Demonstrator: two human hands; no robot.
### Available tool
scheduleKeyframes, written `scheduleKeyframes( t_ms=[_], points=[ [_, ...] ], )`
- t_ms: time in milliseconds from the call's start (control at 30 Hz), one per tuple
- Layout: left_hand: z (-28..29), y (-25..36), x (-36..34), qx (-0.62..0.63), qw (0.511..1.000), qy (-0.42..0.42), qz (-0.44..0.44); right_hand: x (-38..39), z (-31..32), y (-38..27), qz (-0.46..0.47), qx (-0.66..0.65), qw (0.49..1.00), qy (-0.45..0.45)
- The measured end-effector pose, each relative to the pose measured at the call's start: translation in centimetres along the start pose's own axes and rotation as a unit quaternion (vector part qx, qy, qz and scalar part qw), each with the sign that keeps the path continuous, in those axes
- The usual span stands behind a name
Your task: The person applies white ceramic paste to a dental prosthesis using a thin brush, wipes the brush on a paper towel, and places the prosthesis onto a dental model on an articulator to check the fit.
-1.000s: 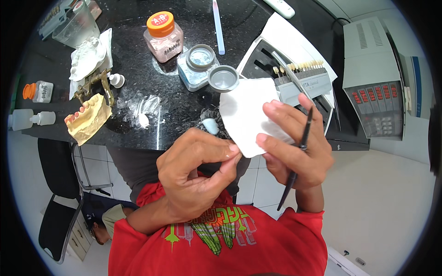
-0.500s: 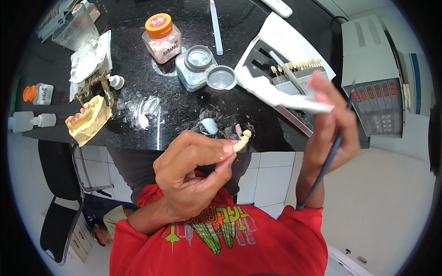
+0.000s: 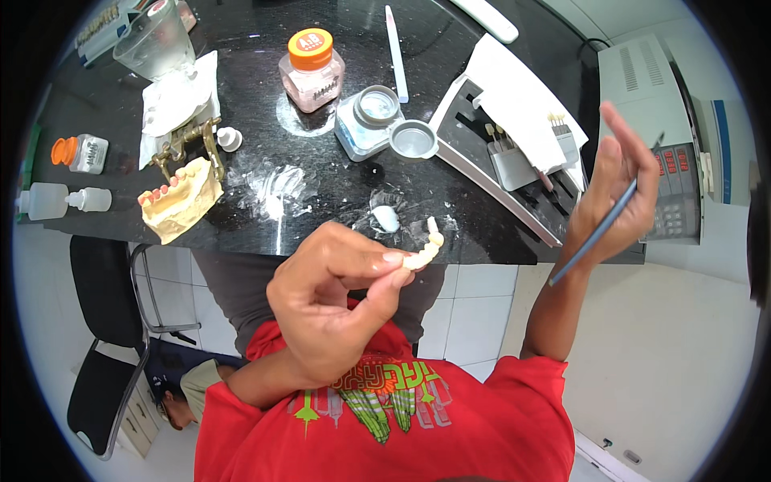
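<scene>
My left hand pinches a cream-coloured dental bridge, a short curved row of tooth crowns, between thumb and fingertips near the counter's front edge. A slim blue brush is held in my right hand, slanting across the palm, while a finger and the thumb point upward. Just left of that hand, a white tissue lies over the open shade guide case, partly covering the tooth samples. Beyond the bridge, small pale-blue and pink lumps rest on the powdery counter.
On the black counter stand an open powder jar with its grey lid, and an orange-capped jar. At left are a plaster tooth model, a brass articulator and a clear cup. A control box stands at right.
My right hand has let go of the tissue, which now lies on the case, and has shifted right with the brush. The view has turned slightly; the left hand still pinches the bridge.
</scene>
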State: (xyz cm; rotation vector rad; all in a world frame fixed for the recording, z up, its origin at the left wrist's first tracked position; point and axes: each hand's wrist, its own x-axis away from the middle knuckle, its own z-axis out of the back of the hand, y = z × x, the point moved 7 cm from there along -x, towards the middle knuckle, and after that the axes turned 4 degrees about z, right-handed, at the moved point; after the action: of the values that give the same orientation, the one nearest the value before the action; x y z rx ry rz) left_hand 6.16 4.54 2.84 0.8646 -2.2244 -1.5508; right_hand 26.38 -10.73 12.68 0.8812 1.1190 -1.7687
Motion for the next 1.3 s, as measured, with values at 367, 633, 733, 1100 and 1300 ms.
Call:
scheduleKeyframes(
  t_ms=[367,633,733,1100,1300],
  points=[
    [0.7,-1.2,0.6,0.329,0.902,-0.043,0.278,2.7,-3.6,-7.6,-0.095,-0.236,0.911,-0.325],
    [1.0,-0.6,1.1,0.315,0.891,-0.030,0.326,2.4,-5.7,-10.0,-0.062,-0.254,0.869,-0.421],
    [1.8,-0.5,1.2,0.360,0.878,-0.073,0.306,2.4,-6.3,-10.6,-0.062,-0.252,0.859,-0.441],
    [2.8,0.4,1.6,0.332,0.892,-0.077,0.298,2.3,-6.9,-12.2,-0.091,-0.301,0.834,-0.453],
    [7.6,1.4,3.3,0.117,0.983,-0.085,0.115,0.8,-7.9,-12.2,-0.177,-0.378,0.836,-0.355]
  ],
)
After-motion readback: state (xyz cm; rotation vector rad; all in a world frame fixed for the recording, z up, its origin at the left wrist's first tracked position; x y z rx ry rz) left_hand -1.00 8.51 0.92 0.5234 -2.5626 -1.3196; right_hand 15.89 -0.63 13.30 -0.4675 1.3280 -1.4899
